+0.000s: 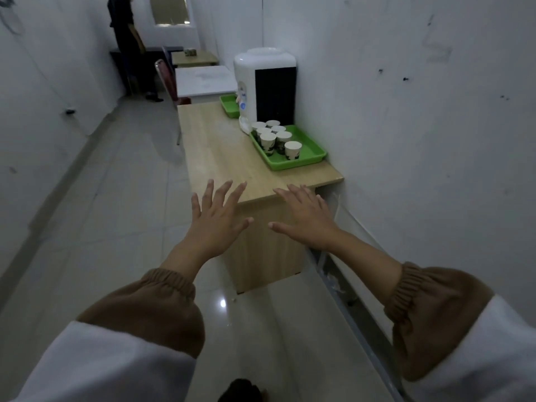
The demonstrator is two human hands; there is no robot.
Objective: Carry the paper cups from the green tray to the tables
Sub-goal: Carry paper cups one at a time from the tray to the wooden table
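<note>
You stand at the near end of a long wooden table (220, 152) that runs along the right-hand wall of a narrow white room. Both your arms reach forward, palms down. Your left hand (216, 216) has its fingers straight and spread wide, gripping nothing, and your right hand (304, 216) is likewise flat with fingers extended, gripping nothing. Both hands hover side by side at the table's near edge, well short of the cups. The green tray (307, 161) sits on the table's right side, near the wall. Seven paper cups (275, 137) stand upright on it, clustered toward its far end. Just behind the tray, touching or nearly touching it, stands a white water dispenser (264, 82) with a black side panel. A second green tray (227, 105) lies beyond the dispenser on the same table. Farther along the wall are a white table (203, 79) and then another wooden table (194, 57) with a small object on it, too far off to identify. A person in dark clothes (127, 39) stands at the far end of the room.
</note>
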